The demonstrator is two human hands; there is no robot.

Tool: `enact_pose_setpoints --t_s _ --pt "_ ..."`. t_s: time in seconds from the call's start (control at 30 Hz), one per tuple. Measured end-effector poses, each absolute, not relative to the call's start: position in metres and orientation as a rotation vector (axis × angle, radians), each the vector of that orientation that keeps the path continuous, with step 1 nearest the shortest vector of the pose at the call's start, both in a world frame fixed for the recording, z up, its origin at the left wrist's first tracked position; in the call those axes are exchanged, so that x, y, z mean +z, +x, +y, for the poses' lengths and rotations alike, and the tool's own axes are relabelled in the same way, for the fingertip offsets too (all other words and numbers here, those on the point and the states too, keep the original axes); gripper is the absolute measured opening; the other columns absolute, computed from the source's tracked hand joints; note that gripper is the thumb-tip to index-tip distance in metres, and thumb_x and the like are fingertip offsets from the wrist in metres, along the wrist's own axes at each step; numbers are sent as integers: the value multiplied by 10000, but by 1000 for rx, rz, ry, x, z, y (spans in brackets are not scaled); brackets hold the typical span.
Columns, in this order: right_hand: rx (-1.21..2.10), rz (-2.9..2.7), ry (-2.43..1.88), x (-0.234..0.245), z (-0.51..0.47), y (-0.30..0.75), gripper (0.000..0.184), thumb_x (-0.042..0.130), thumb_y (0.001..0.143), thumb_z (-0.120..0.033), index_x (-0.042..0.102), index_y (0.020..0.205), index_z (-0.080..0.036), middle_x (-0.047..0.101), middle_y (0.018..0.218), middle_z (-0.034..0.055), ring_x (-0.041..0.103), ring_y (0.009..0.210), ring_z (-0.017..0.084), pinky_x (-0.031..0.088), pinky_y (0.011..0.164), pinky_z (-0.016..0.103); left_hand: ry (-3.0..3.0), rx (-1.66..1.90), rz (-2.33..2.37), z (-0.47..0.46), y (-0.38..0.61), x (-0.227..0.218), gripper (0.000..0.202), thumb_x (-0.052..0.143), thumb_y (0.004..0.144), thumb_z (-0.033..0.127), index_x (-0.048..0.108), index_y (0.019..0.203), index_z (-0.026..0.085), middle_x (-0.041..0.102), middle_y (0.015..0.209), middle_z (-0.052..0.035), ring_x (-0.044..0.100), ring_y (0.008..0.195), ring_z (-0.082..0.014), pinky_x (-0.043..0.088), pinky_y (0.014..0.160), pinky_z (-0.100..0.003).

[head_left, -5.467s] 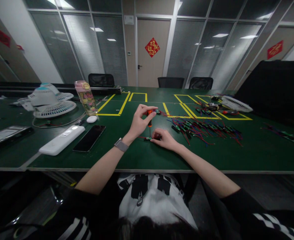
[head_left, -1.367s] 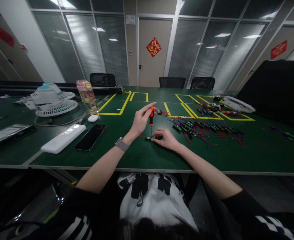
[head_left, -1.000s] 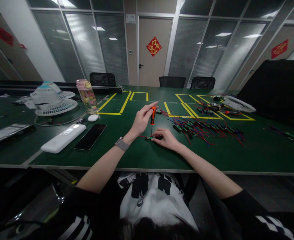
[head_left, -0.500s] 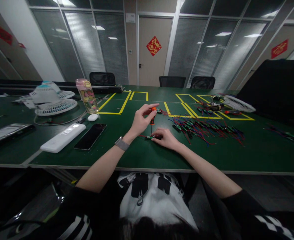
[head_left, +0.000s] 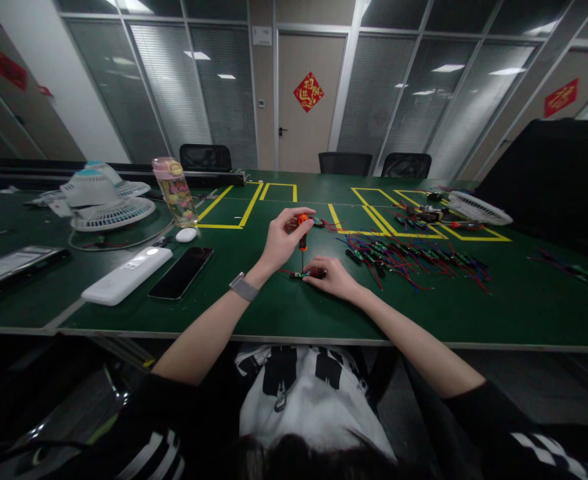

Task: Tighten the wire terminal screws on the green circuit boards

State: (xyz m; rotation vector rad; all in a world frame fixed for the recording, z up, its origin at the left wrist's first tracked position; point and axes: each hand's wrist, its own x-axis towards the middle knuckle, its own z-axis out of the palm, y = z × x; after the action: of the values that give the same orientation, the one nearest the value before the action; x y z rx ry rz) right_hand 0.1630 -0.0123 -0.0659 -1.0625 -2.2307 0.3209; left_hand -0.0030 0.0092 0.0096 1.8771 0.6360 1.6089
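My left hand (head_left: 286,236) is closed around the orange and black handle of a screwdriver (head_left: 303,235), which stands upright. Its thin shaft points down to a small green circuit board (head_left: 299,275) lying on the table, where the tip appears to touch. Resting on the table, my right hand (head_left: 332,277) pinches the right end of that board. A dark part of the piece shows under the right fingers, and a red wire leaves the board on its left. Just beyond the left hand lies another small board (head_left: 319,222) with red wires.
Many wired circuit boards (head_left: 414,253) lie heaped to the right on the green table (head_left: 274,317). Leftward are a black phone (head_left: 181,273), a white power bank (head_left: 127,276), a drink bottle (head_left: 175,193) and a white fan (head_left: 111,210). A black monitor (head_left: 554,180) stands far right.
The screwdriver handle has turned and shifted slightly left within the left fingers, and now stands straighter. The right hand and the board stay in place.
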Motion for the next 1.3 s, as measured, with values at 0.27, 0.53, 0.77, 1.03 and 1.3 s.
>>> enact_pose_setpoints --t_s 0.27,0.53,0.77,1.03,1.3 --pt "304 -2249 -1052 -66 -13 164 124 657 787 -207 705 893 -165 600 763 18 537 624 108 409 599 224 1877 1548 543 7 -5 11 262 486 907 245 653 1104 199 680 1028 -59 644 868 -137 509 782 -279" --pt "309 -2253 -1042 -65 -14 163 141 620 778 -157 695 897 -164 581 763 16 545 647 116 412 598 223 1955 1586 591 7 -4 10 233 557 871 265 677 1066 224 630 1091 -61 614 939 -134 494 792 -248" --pt "291 -2258 -1036 -64 -15 162 142 607 761 -125 674 882 -160 565 743 7 524 635 112 399 597 220 1917 1542 545 6 -4 9 262 552 875 261 655 1110 206 677 984 -48 633 818 -124 498 746 -252" --pt "303 -2254 -1038 -64 -15 163 111 629 785 -180 675 884 -160 582 753 8 515 616 104 394 595 221 1964 1542 544 7 -4 9 297 471 918 249 635 1165 228 655 1055 -55 615 916 -133 489 785 -252" --pt "286 -2264 -1045 -65 -13 163 112 638 790 -181 683 891 -160 581 742 7 508 613 102 388 595 221 1982 1654 629 7 -5 8 210 593 858 284 688 1027 205 627 1012 -55 606 883 -132 489 795 -256"
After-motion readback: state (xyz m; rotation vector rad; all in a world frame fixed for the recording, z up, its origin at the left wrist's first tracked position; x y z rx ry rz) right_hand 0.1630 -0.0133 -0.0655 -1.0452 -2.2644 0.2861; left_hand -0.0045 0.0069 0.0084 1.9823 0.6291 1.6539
